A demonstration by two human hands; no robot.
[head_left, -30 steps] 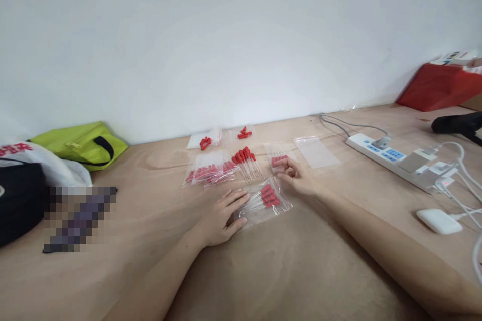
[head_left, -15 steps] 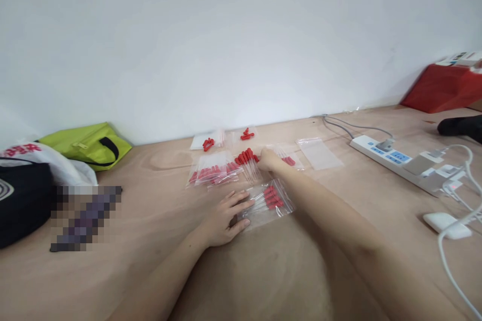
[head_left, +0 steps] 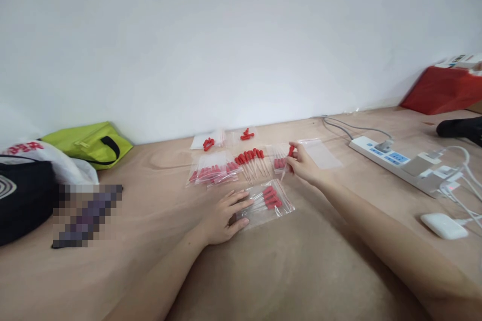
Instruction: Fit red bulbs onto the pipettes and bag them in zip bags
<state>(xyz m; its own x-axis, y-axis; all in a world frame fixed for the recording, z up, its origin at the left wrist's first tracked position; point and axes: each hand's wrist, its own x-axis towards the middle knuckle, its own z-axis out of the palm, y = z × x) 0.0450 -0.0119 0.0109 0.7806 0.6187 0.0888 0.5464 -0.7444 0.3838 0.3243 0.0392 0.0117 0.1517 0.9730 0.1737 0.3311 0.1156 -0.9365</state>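
Observation:
My left hand [head_left: 226, 215] lies with spread fingers, its fingertips on the left edge of a clear bag [head_left: 265, 203] that holds several red-tipped sticks. My right hand [head_left: 303, 163] pinches a red-tipped stick [head_left: 291, 150] by its red end, above a clear bag [head_left: 279, 162] with red pieces inside. Between the hands, several loose red-tipped sticks [head_left: 250, 156] lie fanned out on the table. A stack of filled bags [head_left: 214, 173] sits left of them. Flat behind my right hand is another clear bag [head_left: 322, 153], with nothing visible inside.
Two groups of red pieces [head_left: 208, 144] [head_left: 247, 134] rest on bags near the wall. On the right are a white power strip [head_left: 391, 160], cables, a white case [head_left: 444, 225] and a red bag [head_left: 442, 89]. A green bag [head_left: 88, 143] and black bag [head_left: 24, 200] stand left.
My right hand has moved right from the loose sticks with one stick in its fingers. The remaining loose sticks are now more visible. My left hand has stayed on the bag's edge.

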